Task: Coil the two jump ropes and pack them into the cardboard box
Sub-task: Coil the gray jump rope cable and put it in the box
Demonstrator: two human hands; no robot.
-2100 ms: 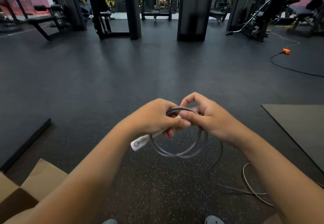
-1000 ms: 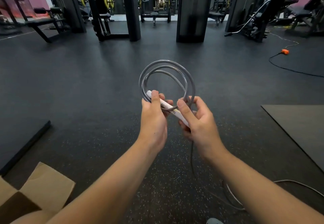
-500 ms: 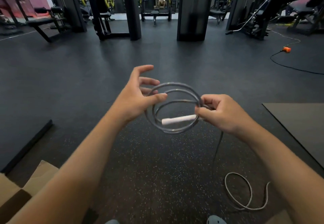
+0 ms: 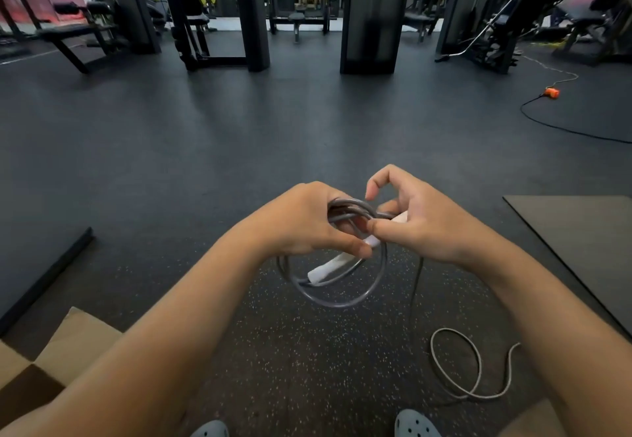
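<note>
the grey jump rope point(image 4: 337, 294) is held up above the floor point(image 4: 239, 149) in front of the person, wound into several loops that hang below the two hands. its white handle point(image 4: 328, 267) lies slantwise across the coil, the lower end free inside the loops and the upper end running up between the hands. the left hand point(image 4: 304, 221) is closed around the top of the coil, thumb pressed down near the handle. the right hand point(image 4: 420, 221) pinches the handle's upper part between thumb and fingers, with the forefinger raised and curled; a second white end seems to show in that hand, though the grip hides most of it. from the right hand a loose strand drops to the floor and ends in a pale rope loop point(image 4: 458, 364) lying near the person's right shoe point(image 4: 415, 424). the cardboard box point(image 4: 65, 351) stands open at the lower left, partly behind the left forearm, well apart from the coil. a dark mat point(image 4: 581, 231) lies on the floor to the right.
</note>
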